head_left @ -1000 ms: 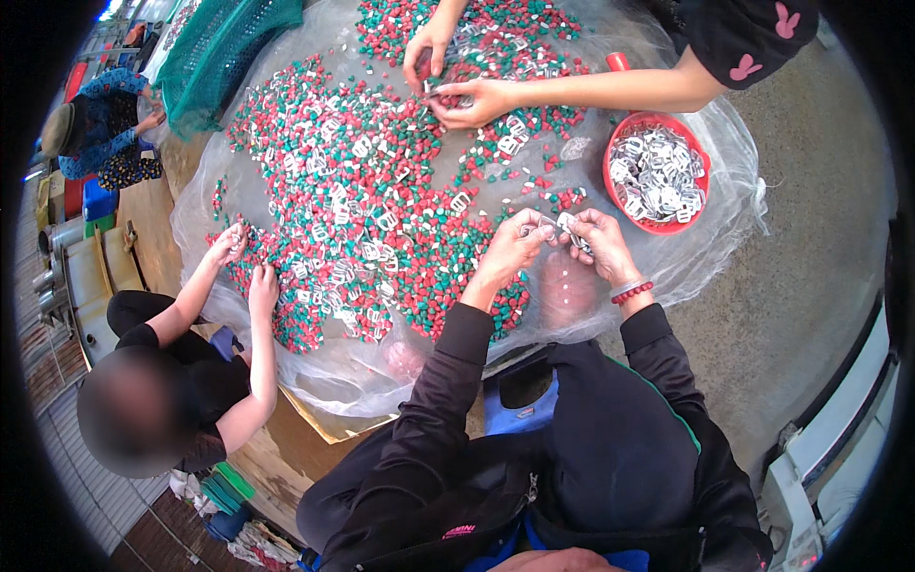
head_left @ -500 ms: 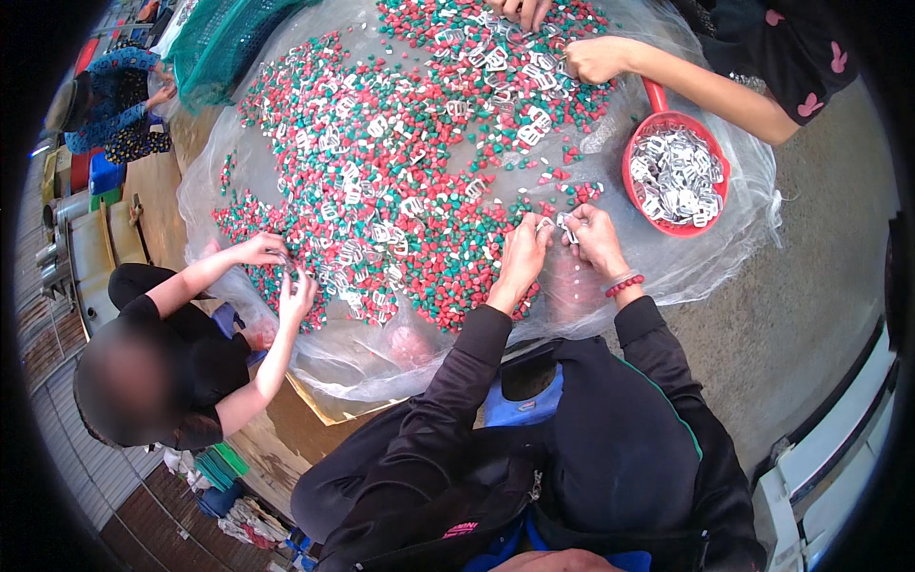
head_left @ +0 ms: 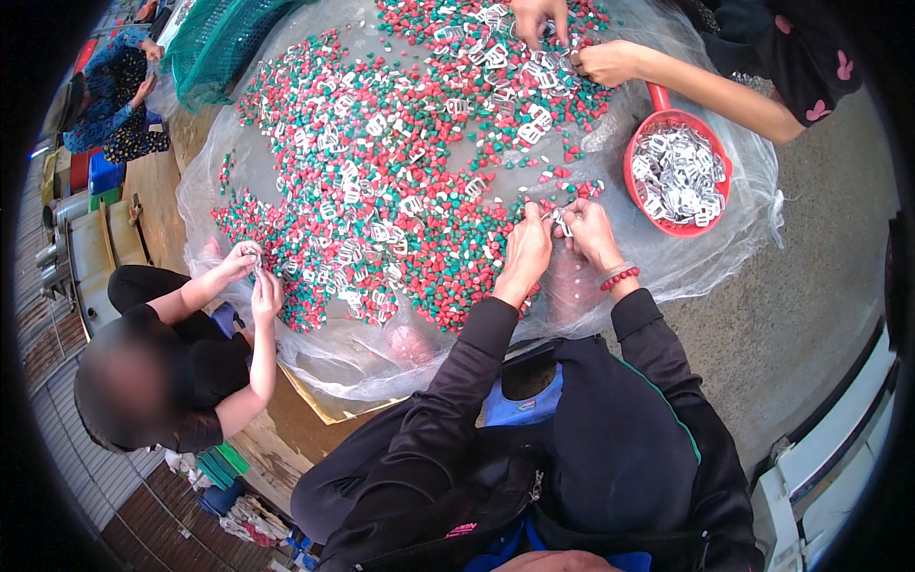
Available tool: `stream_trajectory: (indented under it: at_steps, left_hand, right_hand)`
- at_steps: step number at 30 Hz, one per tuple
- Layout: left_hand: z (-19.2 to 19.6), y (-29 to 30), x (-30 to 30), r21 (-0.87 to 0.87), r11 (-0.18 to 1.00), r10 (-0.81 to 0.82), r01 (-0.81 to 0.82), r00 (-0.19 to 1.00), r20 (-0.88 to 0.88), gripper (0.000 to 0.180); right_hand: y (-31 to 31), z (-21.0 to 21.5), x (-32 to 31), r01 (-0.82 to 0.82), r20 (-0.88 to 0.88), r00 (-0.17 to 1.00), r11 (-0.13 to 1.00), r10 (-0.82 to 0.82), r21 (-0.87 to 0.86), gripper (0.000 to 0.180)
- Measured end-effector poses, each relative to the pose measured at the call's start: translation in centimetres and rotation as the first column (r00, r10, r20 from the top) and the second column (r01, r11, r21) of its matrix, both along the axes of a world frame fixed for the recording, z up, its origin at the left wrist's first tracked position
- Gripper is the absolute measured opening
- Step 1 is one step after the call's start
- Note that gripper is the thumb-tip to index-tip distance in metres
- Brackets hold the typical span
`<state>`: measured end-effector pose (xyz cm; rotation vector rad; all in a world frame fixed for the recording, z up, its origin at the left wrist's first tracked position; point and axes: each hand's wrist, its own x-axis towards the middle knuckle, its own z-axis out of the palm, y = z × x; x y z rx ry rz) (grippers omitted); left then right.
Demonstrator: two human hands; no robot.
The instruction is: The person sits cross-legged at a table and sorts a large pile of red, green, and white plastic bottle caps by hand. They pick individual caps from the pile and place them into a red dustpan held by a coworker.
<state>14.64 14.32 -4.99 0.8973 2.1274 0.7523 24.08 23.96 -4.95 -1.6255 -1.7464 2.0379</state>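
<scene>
Both my hands are close together over the near edge of the sheet. My left hand (head_left: 527, 250) is closed in a pinch, and my right hand (head_left: 593, 238), with red beads at its wrist, is closed just beside it. Between the fingertips show silvery metal buckles (head_left: 560, 225); their exact number is hidden. Beyond and to the left spreads a wide layer of small red, green and white pellets (head_left: 419, 243) with flat metal buckles (head_left: 351, 181) mixed through it. Right of my hands stands a red handled basket (head_left: 629, 181) filled with the same buckles.
Sheer white netting (head_left: 705, 262) lies under the pellets. A person (head_left: 205, 377) at the left holds a small piece in both hands. Another person's hands (head_left: 610, 63) work at the far right. Green mesh (head_left: 205, 57) lies far left, and a blue stool (head_left: 524, 405) is below me.
My hands stay nearly in place, with the fingers shifting slightly round the buckles. The person at the left has drawn both hands back to the left. The far person's hands have moved slightly.
</scene>
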Motion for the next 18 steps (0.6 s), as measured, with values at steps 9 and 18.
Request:
stream_trajectory:
  at_steps: [9,18]
  left_hand:
    - [0.3,1.1,-0.5,-0.106,0.994,-0.038,0.039,0.999,0.003,0.021]
    - [-0.2,1.9,-1.1,-0.099,0.990,-0.094,0.100,0.994,0.056,0.022]
  right_hand:
    - [0.7,-0.8,-0.1,-0.032,0.055,0.998,0.998,0.035,-0.055,0.013]
    - [0.6,-1.0,0.0,0.054,0.012,0.999,0.994,-0.053,-0.098,0.009]
